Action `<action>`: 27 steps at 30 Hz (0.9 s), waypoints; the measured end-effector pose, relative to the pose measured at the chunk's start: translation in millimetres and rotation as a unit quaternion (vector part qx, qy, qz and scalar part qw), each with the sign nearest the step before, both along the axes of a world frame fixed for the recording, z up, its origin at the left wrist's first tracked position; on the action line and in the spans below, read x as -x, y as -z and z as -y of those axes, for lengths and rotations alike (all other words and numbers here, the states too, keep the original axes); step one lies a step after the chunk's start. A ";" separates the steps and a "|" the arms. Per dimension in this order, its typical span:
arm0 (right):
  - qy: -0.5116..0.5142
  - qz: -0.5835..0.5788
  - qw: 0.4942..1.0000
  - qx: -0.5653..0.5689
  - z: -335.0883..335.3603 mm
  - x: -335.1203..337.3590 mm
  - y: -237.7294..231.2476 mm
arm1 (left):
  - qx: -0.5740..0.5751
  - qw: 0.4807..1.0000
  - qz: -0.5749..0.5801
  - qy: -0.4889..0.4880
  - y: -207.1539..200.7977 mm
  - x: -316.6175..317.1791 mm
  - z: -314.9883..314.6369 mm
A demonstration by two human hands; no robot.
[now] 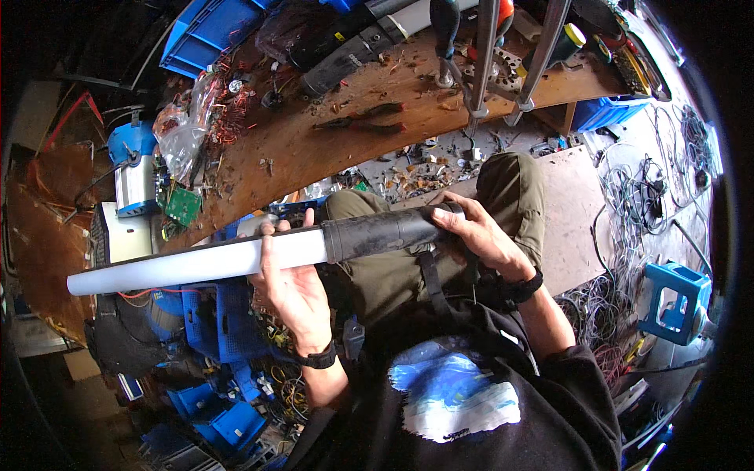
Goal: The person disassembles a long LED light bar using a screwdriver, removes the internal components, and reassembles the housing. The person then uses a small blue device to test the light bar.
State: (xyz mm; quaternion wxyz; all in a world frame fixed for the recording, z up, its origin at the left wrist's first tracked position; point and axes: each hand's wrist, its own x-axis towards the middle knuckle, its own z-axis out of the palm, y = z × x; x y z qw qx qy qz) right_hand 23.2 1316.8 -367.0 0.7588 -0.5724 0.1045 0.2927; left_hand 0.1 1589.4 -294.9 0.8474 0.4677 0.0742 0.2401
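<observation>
A long white-and-black tube (196, 265) lies across my lap, tilted up to the right. Its white, smooth length tapers to the left, and a black cylindrical sleeve (377, 235) covers its right part. My left hand (289, 286) holds the white part close to the sleeve, palm beneath and fingers around it. At the far right end my right hand (475, 231) grips the black part, its thumb on top. Beyond the tube, pliers (361, 118) with dark handles rest on the brown workbench (275, 173).
Another black tube (353, 59) lies at the back of the bench, near upright metal bars (483, 63). Small scraps litter the bench and floor. At the left are a green circuit board (182, 206) and blue crates (212, 322). Tangled cables (644, 188) and a blue stool (675, 302) stand right.
</observation>
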 end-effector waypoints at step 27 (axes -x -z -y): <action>0.070 0.227 0.968 0.075 -23.5 -2.5 -6.9 | -0.039 0.992 -0.038 -0.118 -12.7 -10.7 32.3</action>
